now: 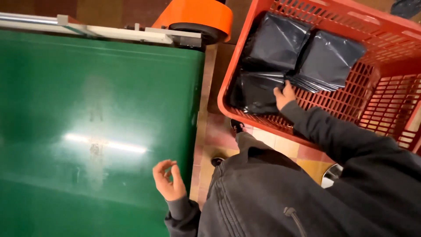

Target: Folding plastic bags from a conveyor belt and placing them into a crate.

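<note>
My right hand [284, 96] reaches into a red plastic crate [377, 83] and grips the edge of a black plastic parcel bag [256, 92] lying at the crate's near left corner. Two more black bags lie in the crate, one [276, 41] at the far left and one [329, 59] to its right. My left hand [169, 181] hovers over the near right part of a green conveyor belt [87, 109], fingers curled and apart, holding nothing. Dark jacket sleeves cover both arms.
An orange roller housing [197, 15] and a metal rail [114, 31] sit at the belt's far end. A strip of tiled floor [219, 136] runs between the belt and the crate. The crate's right side shows bare lattice floor.
</note>
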